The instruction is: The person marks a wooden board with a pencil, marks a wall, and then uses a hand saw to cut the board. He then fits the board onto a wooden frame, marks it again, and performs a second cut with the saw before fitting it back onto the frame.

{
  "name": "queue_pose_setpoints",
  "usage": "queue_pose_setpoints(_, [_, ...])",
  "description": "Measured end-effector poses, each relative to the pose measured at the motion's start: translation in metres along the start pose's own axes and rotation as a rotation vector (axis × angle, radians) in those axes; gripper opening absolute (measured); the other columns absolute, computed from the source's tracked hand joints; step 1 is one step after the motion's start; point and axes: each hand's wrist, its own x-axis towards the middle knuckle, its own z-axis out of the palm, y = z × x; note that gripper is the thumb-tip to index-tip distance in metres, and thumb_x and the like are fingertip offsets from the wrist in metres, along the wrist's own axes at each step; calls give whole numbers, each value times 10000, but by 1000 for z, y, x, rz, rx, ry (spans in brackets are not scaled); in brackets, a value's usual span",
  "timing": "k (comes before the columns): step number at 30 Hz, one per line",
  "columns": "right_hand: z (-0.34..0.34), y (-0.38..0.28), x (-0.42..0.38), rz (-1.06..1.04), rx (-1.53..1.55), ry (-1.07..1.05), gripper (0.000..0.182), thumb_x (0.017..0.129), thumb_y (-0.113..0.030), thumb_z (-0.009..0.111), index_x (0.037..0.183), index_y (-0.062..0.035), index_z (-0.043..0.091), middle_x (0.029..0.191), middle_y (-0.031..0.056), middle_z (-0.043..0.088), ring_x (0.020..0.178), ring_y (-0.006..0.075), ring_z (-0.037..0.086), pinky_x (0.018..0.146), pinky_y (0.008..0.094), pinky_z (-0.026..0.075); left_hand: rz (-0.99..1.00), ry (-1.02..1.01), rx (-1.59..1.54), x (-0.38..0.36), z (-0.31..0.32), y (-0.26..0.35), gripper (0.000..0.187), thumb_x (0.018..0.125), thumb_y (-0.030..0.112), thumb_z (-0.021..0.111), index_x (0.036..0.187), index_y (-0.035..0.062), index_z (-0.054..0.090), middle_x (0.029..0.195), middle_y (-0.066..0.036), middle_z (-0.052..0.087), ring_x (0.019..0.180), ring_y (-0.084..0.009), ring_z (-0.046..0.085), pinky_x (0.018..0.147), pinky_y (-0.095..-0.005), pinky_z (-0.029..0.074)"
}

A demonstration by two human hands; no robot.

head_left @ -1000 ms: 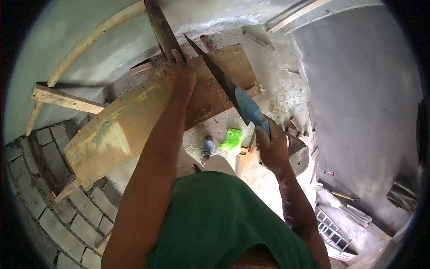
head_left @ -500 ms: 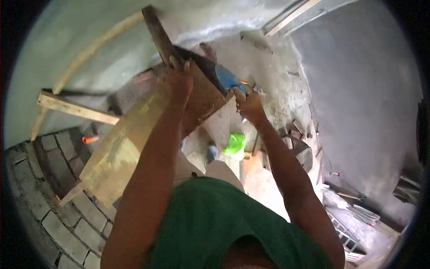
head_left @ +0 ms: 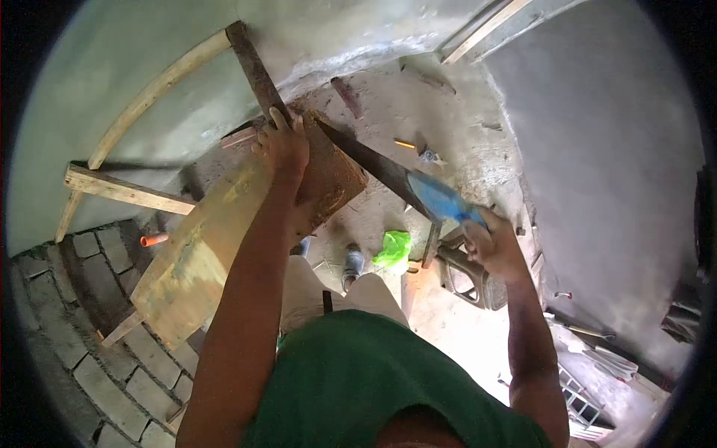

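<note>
A handsaw with a dark blade (head_left: 377,166) and a blue handle (head_left: 441,200) is in my right hand (head_left: 493,243), fingers closed round the handle. The blade slants up to the left, its tip by the right edge of a dark wooden plank (head_left: 255,71). My left hand (head_left: 284,148) presses on that plank, fingers curled at its side. Beneath it lies a worn, paint-stained board (head_left: 198,272), whose brown end (head_left: 332,183) shows between my hands. Exactly where the saw teeth touch the wood cannot be made out.
A curved wooden strip (head_left: 153,93) and a light timber (head_left: 131,188) stand left by the wall. Concrete blocks (head_left: 97,366) lie lower left, near an orange pipe (head_left: 154,240). On the floor are a green plastic bag (head_left: 393,248), a yellow pencil-like stick (head_left: 405,143) and a dark chair (head_left: 478,280).
My right hand has drawn the saw down and to the right, so more blade shows. My left hand has shifted slightly left along with the view and stays on the plank.
</note>
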Motion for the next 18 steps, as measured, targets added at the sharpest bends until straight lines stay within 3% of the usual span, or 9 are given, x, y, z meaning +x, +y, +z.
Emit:
queue_pose_setpoints(1, [0, 6, 15, -51, -87, -15, 342, 960, -225, 588, 1230, -15, 593, 820, 68, 594, 705, 127, 566, 653, 308, 498, 12, -14, 21, 0, 2, -2, 693, 996, 558, 349, 1492, 76, 329, 1239, -247, 567, 1212, -385, 493, 1020, -585, 304])
queue_pose_setpoints(3, [78, 66, 121, -562, -9, 26, 307, 949, -255, 568, 1133, -14, 615, 843, 159, 672, 731, 305, 639, 711, 399, 529, 57, 3, -19, -5, 4, -5, 698, 999, 558, 338, 1502, 76, 302, 1302, -278, 531, 1272, -423, 449, 1062, -591, 276])
queue_pose_setpoints(4, [109, 54, 147, -471, -190, 44, 346, 934, -305, 575, 1108, -9, 614, 966, 234, 676, 916, 417, 647, 810, 444, 522, 65, 19, -8, -8, 4, -4, 698, 999, 558, 338, 1502, 76, 302, 1302, -278, 531, 1272, -423, 449, 1062, -591, 276])
queue_pose_setpoints(5, [125, 54, 164, -473, -117, 105, 383, 926, -339, 580, 1111, -5, 609, 1012, 270, 660, 984, 454, 630, 808, 463, 525, 32, -8, -67, -5, 6, -4, 708, 997, 566, 326, 1508, 77, 289, 1321, -291, 515, 1293, -438, 427, 1081, -591, 259])
queue_pose_setpoints(7, [121, 60, 172, -356, -63, 113, 344, 931, -309, 575, 1090, -7, 614, 928, 258, 663, 938, 439, 640, 792, 443, 537, -1, -39, -112, 10, 0, -1, 719, 996, 575, 314, 1514, 78, 275, 1340, -303, 499, 1313, -453, 405, 1099, -592, 243])
queue_pose_setpoints(10, [85, 117, 137, -590, -90, 53, 327, 949, -303, 562, 1098, -15, 604, 780, 189, 642, 739, 351, 662, 662, 399, 549, -51, -87, -7, 1, -1, 2, 764, 985, 599, 297, 1520, 54, 258, 1370, -317, 461, 1319, -463, 395, 1112, -583, 234])
queue_pose_setpoints(12, [57, 129, 97, 53, 534, 32, 320, 952, -281, 571, 1129, -14, 584, 671, 90, 566, 555, 209, 591, 530, 330, 512, -38, 19, 10, 7, 28, -9, 778, 980, 609, 299, 1514, 43, 267, 1346, -308, 483, 1297, -459, 416, 1105, -587, 242])
queue_pose_setpoints(15, [57, 178, 69, 144, 755, 207, 320, 948, -274, 580, 1118, -3, 565, 648, 41, 531, 483, 131, 519, 449, 294, 459, -22, 93, 26, 2, 19, -1, 801, 966, 634, 304, 1500, 37, 296, 1280, -283, 533, 1245, -446, 461, 1072, -595, 274])
queue_pose_setpoints(18, [69, 211, 58, 176, 935, 277, 216, 941, -256, 586, 995, -49, 557, 623, 27, 508, 469, 134, 506, 440, 302, 453, -16, 92, 44, 2, 16, -1, 819, 951, 663, 302, 1483, 41, 333, 1221, -256, 570, 1186, -432, 500, 1018, -596, 317])
